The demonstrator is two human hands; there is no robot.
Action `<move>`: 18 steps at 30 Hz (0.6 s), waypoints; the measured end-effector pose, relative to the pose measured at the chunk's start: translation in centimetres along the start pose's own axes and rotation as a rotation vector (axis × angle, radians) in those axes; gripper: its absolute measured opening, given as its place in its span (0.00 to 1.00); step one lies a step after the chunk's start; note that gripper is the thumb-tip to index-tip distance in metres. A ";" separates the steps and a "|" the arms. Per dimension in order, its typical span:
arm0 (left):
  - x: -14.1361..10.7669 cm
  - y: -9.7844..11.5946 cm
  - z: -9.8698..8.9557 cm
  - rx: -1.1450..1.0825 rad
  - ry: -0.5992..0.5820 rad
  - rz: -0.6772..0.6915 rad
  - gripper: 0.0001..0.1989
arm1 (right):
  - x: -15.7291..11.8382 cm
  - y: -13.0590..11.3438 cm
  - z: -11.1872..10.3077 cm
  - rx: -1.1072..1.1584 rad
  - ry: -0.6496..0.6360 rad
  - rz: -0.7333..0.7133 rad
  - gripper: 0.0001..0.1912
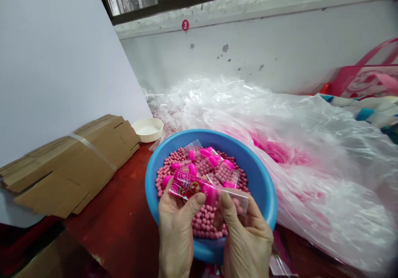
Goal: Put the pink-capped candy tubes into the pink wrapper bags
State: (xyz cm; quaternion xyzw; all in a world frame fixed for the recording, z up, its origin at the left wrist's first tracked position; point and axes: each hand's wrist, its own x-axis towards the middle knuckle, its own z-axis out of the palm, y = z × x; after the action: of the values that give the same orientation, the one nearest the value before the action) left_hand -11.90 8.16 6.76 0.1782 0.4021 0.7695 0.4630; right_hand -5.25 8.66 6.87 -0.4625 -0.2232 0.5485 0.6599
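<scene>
One pink packet point(192, 185) sits pinched between my left hand point(175, 232) and my right hand point(247, 240), thumbs on it, above a blue bowl point(264, 186) of pink beads point(205, 224).

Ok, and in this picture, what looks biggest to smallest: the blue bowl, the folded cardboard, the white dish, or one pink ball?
1. The folded cardboard and the blue bowl look about alike, so I can't rank those two.
2. The white dish.
3. One pink ball.

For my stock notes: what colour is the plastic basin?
The basin is bright blue, clearest in the head view.
</scene>
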 end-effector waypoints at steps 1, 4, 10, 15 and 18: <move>-0.1 -0.2 0.0 0.007 0.021 0.015 0.27 | 0.0 0.0 0.0 0.013 0.000 0.005 0.16; -0.4 -0.6 0.2 0.020 0.087 0.035 0.26 | 0.0 -0.1 0.0 0.059 -0.018 0.037 0.17; -0.3 -0.9 0.1 0.053 0.044 -0.012 0.10 | 0.2 0.0 -0.5 0.154 -0.067 0.110 0.18; -0.3 -1.0 0.3 0.060 0.042 -0.062 0.10 | 0.5 0.2 -0.7 0.178 -0.083 0.134 0.17; -0.6 -1.3 1.0 0.032 0.066 -0.096 0.09 | 0.4 0.2 -0.8 0.191 -0.068 0.127 0.16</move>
State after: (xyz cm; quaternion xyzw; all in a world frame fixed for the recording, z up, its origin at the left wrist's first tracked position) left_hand -10.21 8.39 6.38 0.1404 0.4373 0.7454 0.4831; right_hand -4.61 8.76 6.21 -0.3918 -0.1622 0.6234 0.6569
